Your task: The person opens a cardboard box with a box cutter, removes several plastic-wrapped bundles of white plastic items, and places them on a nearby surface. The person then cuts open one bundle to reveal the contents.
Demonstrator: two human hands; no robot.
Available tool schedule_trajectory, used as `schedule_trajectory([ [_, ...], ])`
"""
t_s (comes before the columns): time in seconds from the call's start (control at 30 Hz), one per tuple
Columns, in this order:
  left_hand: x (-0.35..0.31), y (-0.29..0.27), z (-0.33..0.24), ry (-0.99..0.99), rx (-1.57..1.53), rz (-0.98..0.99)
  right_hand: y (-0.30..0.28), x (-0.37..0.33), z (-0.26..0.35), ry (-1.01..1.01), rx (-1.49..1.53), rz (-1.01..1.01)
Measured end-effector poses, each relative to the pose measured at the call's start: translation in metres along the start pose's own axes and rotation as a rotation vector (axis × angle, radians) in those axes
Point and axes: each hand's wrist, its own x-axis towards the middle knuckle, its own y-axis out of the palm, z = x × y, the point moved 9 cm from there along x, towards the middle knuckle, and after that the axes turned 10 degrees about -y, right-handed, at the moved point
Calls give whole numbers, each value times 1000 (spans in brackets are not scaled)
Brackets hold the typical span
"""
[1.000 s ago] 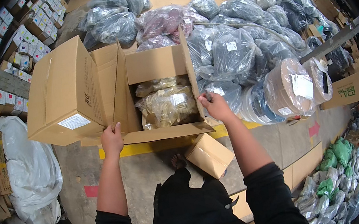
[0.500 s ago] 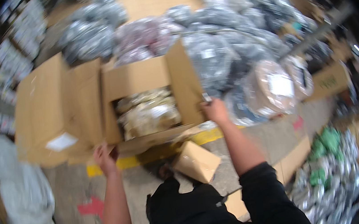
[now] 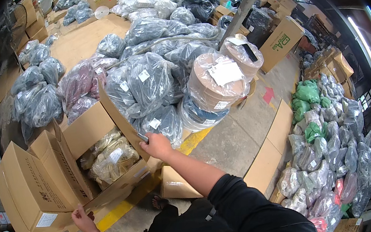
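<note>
Bare hands at an open brown cardboard box [image 3: 87, 129]

Compared with half a second ago, the view has swung right, putting the box at 8 o'clock instead of near centre. Nearest, the left hand [image 3: 84, 221] curls loosely by its front edge; whether it grips, I cannot tell. The right hand [image 3: 157, 146] is clenched around a small grey object [image 3: 143, 137] at the raised flap [image 3: 118, 117]. From the left hand, the box lies at 1 o'clock; from the right, 9. Inside, clear plastic bags of yellowish goods [image 3: 113, 166] carry a white label [image 3: 115, 155]. The adjoining brown carton [image 3: 27, 186] has black print; far off, at 2 o'clock, another carton [image 3: 274, 48] bears green lettering.
</note>
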Motion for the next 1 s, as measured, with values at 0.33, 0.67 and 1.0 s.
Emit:
schedule_trajectory([
  [0.33, -23, 85, -95, 135, 1216, 294, 17, -23, -23, 92, 114, -131],
  [0.67, -42, 146, -110, 512, 1404, 68, 59, -82, -50, 526, 962, -274],
  [1.0, 21, 48, -123, 600, 1284, 157, 63, -84, 62, -316, 581, -79],
])
